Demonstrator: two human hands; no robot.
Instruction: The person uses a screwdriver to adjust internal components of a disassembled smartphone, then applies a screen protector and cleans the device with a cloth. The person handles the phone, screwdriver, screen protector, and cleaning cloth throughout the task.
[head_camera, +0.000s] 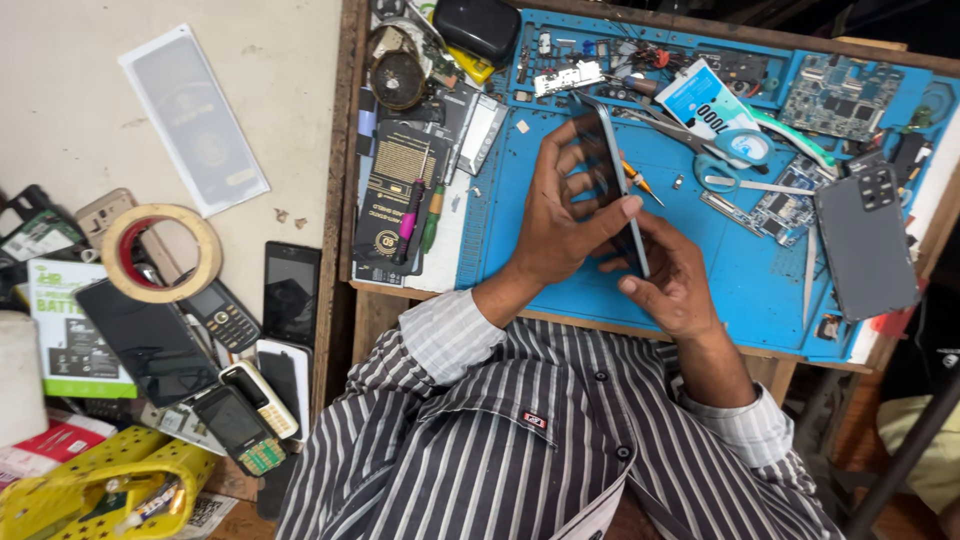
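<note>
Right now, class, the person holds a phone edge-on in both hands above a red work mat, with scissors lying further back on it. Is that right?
Not quite: the mat is blue, not red. The head view shows the left hand and right hand holding the phone edge-on above it, with the scissors lying further back.

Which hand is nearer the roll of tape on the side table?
Left. The left hand grips the phone on the side toward the tape roll; the right hand holds the phone's far side, farther away.
</note>
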